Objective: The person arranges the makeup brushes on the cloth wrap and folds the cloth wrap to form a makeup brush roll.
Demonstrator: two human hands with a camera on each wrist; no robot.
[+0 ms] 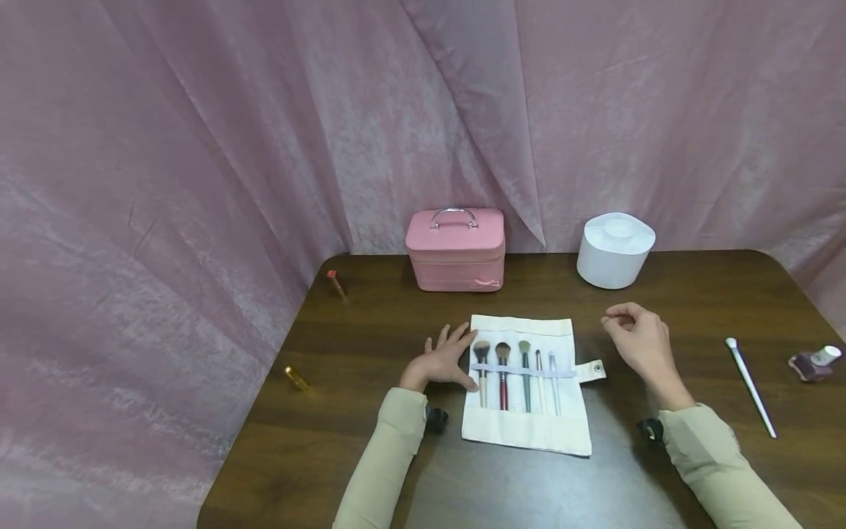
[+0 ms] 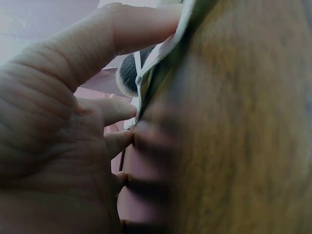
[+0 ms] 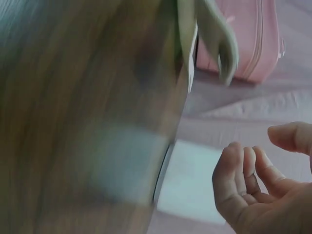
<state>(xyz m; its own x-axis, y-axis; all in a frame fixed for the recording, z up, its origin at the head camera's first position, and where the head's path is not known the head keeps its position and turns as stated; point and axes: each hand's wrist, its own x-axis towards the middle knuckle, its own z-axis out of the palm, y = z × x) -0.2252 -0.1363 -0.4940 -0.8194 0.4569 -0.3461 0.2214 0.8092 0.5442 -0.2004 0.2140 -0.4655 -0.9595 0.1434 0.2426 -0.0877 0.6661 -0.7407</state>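
A white cloth brush roll (image 1: 526, 433) lies unrolled on the table, with several makeup brushes (image 1: 504, 375) of different sizes tucked under its pale elastic band. At its left edge my left hand (image 1: 444, 362) is spread, the thumb and fingertips touching the cloth. The left wrist view shows that thumb (image 2: 141, 29) on the raised cloth edge, a dark brush head (image 2: 128, 75) behind it. To the right of the roll, near its snap strap (image 1: 590, 371), my right hand (image 1: 642, 345) hovers with loosely bent fingers and nothing between them.
Behind the roll stand a pink case (image 1: 456, 253) and a white lidded container (image 1: 615, 253). A white-handled brush (image 1: 752, 389) and a nail polish bottle (image 1: 814, 364) lie at the right. Over on the left are a gold tube (image 1: 297, 378) and a red-tipped stick (image 1: 337, 286).
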